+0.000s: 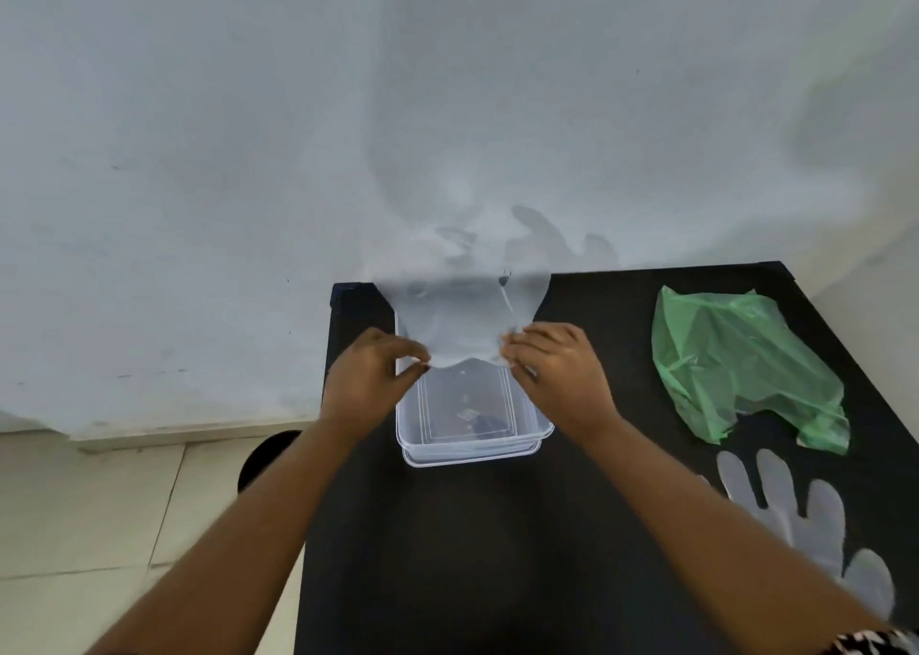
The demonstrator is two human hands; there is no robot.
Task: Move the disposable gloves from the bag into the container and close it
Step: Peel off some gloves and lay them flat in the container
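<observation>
Both hands pinch one clear disposable glove [467, 316] by its cuff edge: my left hand [368, 381] holds the left corner between thumb and fingertips, my right hand [557, 371] the right corner. The glove is stretched between them, its fingers pointing far, toward the wall [199, 157]. It hangs above the far end of the clear container [472, 430], which sits open on the black table [497, 555]. Inside, the container's floor looks mostly bare; cannot tell what the small dark patch is. Right and far: the crumpled green bag [736, 361]. Near right: a second glove [815, 515], lying flat on the table, apart from the bag.
</observation>
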